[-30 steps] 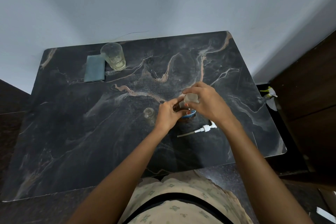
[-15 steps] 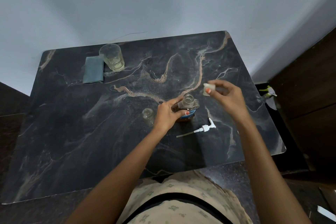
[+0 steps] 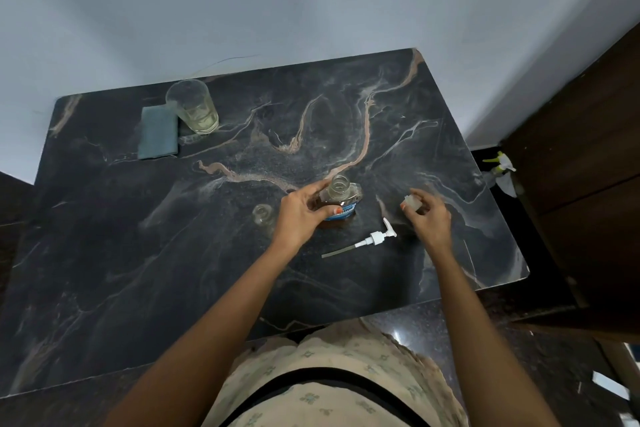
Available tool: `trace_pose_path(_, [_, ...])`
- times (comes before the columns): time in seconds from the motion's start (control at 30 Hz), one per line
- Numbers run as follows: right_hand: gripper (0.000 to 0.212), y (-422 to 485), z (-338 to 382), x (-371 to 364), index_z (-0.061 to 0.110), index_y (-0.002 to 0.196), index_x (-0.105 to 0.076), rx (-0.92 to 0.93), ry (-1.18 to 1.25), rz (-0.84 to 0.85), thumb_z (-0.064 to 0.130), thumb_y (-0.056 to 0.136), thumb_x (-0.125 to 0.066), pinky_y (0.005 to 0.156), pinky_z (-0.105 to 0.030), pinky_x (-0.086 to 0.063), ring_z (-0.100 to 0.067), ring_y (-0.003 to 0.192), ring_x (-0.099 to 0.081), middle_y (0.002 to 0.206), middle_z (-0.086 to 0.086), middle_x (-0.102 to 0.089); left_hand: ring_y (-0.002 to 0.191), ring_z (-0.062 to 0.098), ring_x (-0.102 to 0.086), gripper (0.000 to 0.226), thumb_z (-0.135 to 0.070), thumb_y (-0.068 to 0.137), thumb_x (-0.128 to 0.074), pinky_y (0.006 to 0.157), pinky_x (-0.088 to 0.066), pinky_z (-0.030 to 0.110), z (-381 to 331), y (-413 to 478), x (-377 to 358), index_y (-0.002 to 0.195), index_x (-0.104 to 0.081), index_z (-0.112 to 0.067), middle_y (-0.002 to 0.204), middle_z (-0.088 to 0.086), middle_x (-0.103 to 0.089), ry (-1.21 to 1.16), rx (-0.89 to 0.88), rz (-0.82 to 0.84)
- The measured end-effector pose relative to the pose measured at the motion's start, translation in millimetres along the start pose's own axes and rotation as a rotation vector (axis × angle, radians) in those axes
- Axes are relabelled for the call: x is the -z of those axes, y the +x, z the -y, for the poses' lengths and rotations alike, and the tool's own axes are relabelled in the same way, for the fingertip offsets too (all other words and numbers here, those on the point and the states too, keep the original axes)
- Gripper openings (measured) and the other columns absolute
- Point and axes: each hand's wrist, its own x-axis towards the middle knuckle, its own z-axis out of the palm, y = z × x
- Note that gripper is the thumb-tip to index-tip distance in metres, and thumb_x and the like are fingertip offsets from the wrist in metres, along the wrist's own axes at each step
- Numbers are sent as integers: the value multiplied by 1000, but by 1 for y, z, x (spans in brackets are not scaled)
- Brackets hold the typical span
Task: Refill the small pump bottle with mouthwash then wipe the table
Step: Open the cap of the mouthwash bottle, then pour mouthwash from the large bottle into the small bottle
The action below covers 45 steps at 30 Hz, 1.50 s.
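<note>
Dark veined marble bench (image 3: pixel 138 253) against a pale wall, brown cabinet (image 3: pixel 588 184) at right. Far left corner: folded grey cloth (image 3: pixel 157 133) lying flat, just beside a clear glass (image 3: pixel 192 107) standing upright with a little yellowish liquid at the bottom.

Mid-bench: mouthwash bottle (image 3: pixel 341 199) upright, neck open and pointing up, brown liquid inside, blue label with white letters mostly hidden by fingers and not readable. Left hand (image 3: pixel 300 216) wrapped around its near-left side, fingers curled on the body. Just left of that hand, small clear pump bottle (image 3: pixel 263 214) standing upright, mouth open, partly screened by the wrist.

Right hand (image 3: pixel 429 215) right of the mouthwash bottle and apart from it, low over the bench, fingertips pinched on a pale cap (image 3: pixel 412 202).

Between the two hands, nearer the bench's front edge: white pump head (image 3: pixel 377 237) lying flat, long axis slanted, nozzle toward the far right, dip tube trailing toward the near left.

Beyond the bench's right edge: spray bottle (image 3: pixel 502 173) with yellow-green trigger, low beside the cabinet.
</note>
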Motion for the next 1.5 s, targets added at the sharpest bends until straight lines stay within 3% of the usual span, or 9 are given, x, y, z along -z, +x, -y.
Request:
trace_pose_path(0.23, [26,0,-11,-6,5,100,-60,-3,10,-62,7,76,-70,87,-32,-48,-24,99,-59,106,-12,-63,99,4,-60,57,-1,69,-73,82,-46,7,4,1,-1,122,-55,-10,114,7,-65,-24,2,-1])
trace_pose_path(0.57, [38,-5,-21,-8,5,113,-52,16,12,-57,7,79,-68,93,-33,-45,-23,107,-55,115,-11,-57,101,5,-60,57,-2,70,-73,86,-47,10,6,1,-2,123,-54,-11,112,0,-63,-33,4,-10])
trace_pose_path(0.73, [41,-10,-9,-8,5,110,-54,85,-42,-115,6,73,-73,94,-26,-33,-26,111,-46,116,-12,-55,102,4,-59,57,-2,71,-72,86,-46,9,6,1,-3,123,-54,-11,111,-3,-62,-49,14,-3])
trace_pose_path(0.9, [52,-23,32,-22,2,113,-55,268,78,229,1,66,-77,83,1,-35,-17,101,-53,112,-9,-57,106,9,-59,56,0,71,-72,92,-46,19,4,0,-2,123,-53,-10,116,3,-62,-61,15,12])
trace_pose_path(1.03, [80,-29,57,-39,7,127,-42,288,156,516,3,58,-83,88,-2,-37,-5,108,-49,120,0,-50,105,15,-61,54,-2,70,-73,95,-47,30,1,1,0,120,-56,-10,111,3,-64,-12,-5,32])
trace_pose_path(1.13, [81,-30,67,-48,13,124,-41,220,249,522,1,56,-83,80,-2,-40,12,98,-53,110,11,-54,105,18,-61,53,-4,69,-75,98,-46,37,-3,4,4,118,-57,-8,113,8,-65,60,-35,67])
trace_pose_path(1.23, [72,-28,68,-53,18,116,-44,175,294,502,-2,58,-81,75,-4,-44,13,89,-57,103,12,-57,110,20,-58,56,-6,67,-77,100,-44,40,-9,5,11,119,-57,-8,117,11,-63,117,-70,93])
trace_pose_path(1.4, [61,-27,68,-55,28,103,-48,118,297,478,-2,60,-80,73,-5,-46,12,84,-60,98,12,-61,114,-3,-50,57,-15,71,-75,98,-37,13,-17,-1,45,123,-53,-20,125,-6,-56,53,-105,100])
trace_pose_path(1.5, [59,-27,69,-56,33,98,-49,116,296,476,-2,61,-80,73,-3,-45,14,84,-60,97,14,-61,109,-8,-53,42,-21,77,-69,93,-44,17,-14,-5,77,113,-54,-35,117,-16,-59,15,-111,36])
